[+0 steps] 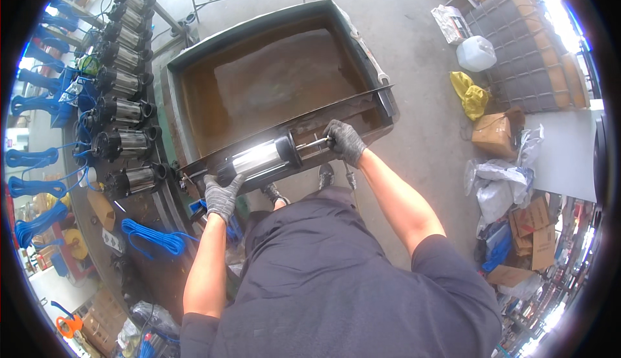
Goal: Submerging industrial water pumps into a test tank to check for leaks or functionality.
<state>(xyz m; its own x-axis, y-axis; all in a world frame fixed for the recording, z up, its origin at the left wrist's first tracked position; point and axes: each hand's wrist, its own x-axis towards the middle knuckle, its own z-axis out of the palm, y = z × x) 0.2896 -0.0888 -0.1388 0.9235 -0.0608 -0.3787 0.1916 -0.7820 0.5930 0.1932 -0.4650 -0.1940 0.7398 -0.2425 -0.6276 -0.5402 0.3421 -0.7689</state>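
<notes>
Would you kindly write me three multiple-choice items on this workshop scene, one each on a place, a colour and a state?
1. Where does the steel pump lie?
A. On the front rim of the tank
B. On the floor
C. On the bench at the left

2. What colour is the coiled cable below the left hand?
A. Red
B. Blue
C. Yellow

3. What is the right hand doing?
A. Hanging free
B. Resting on the tank's far wall
C. Closed on the pump's handle

Answers: 1 A, the pump lies across the near rim; 2 B, the coil is bright blue; 3 C, the gloved fingers wrap the metal handle.
</notes>
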